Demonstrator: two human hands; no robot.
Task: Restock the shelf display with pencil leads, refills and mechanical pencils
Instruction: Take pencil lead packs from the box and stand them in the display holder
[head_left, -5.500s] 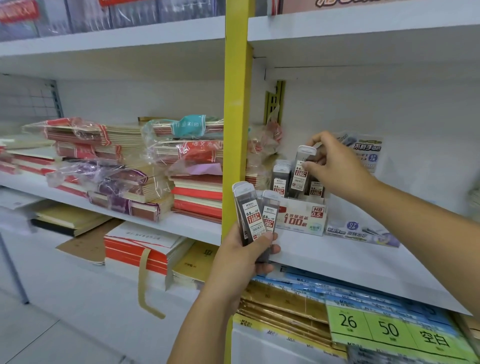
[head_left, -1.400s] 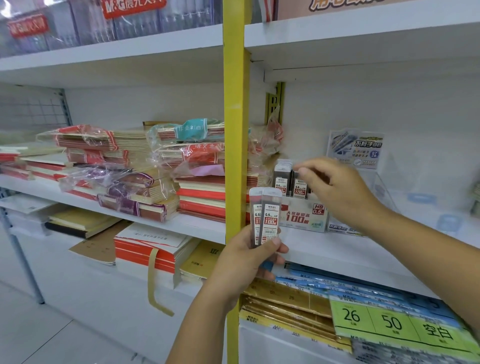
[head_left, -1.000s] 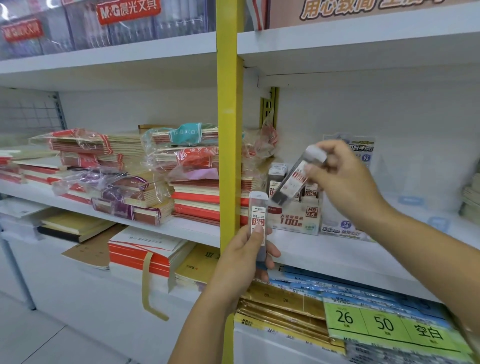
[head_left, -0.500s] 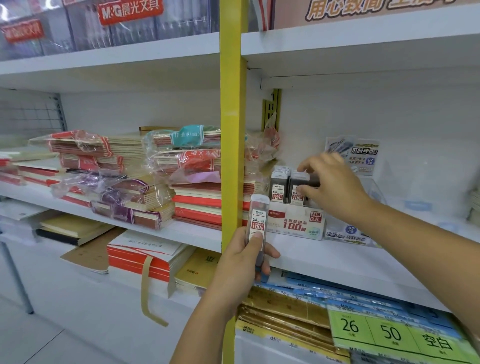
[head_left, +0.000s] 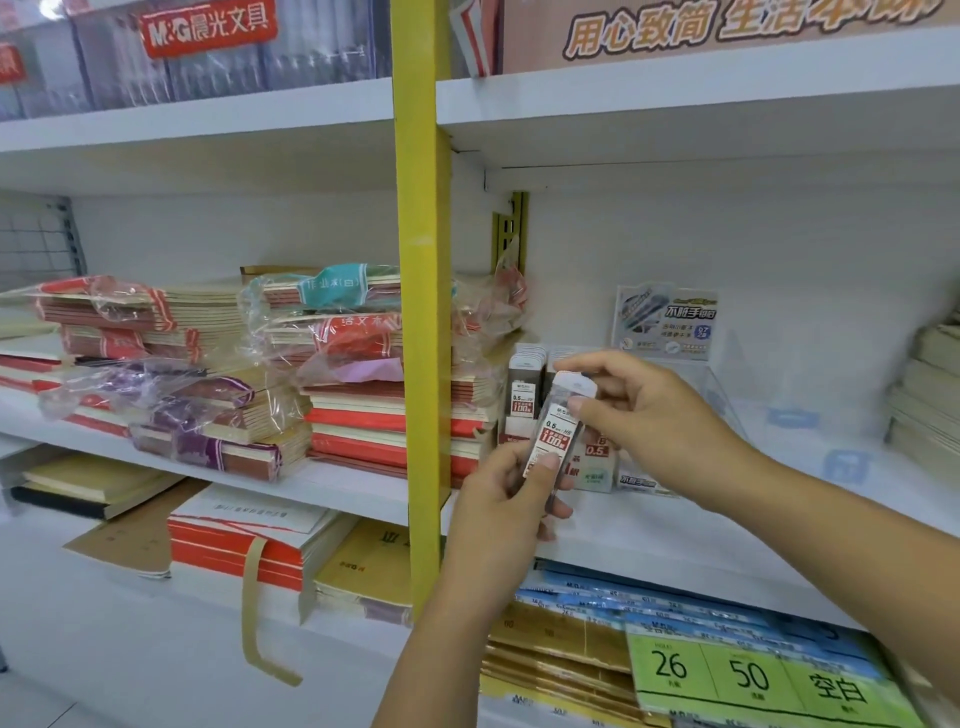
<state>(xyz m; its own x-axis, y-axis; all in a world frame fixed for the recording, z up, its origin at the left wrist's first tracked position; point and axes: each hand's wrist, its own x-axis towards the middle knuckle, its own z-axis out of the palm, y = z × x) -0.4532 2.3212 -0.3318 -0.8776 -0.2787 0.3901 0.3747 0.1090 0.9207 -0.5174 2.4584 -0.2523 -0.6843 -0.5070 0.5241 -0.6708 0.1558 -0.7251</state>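
Location: the white middle shelf (head_left: 675, 540), right of the yellow upright (head_left: 421, 312). A small display box (head_left: 597, 470) stands near the shelf's front edge. Boxed cases (head_left: 522, 400) stand upright and close together at its left end. Its right end is hidden behind the hands.

Step in hand, as judged: one lead case (head_left: 558, 431) is being passed between the hands before going into the display box. The left hand (head_left: 498, 504) grips the case's lower half, thumb across the front. The right hand (head_left: 654, 415) pinches the capped top between thumb and fingertips. The case is held in front of the box, off the shelf, its top leaning right.

Next move, as judged: the left hand releases, and the right hand carries the case back and lowers it upright into a free slot. The tight row calls for a straight descent.

Item: a slim, dark case with a pale cap (head_left: 574, 382). Its white label reads 0.5, with a red band (head_left: 552, 440) marked 100.
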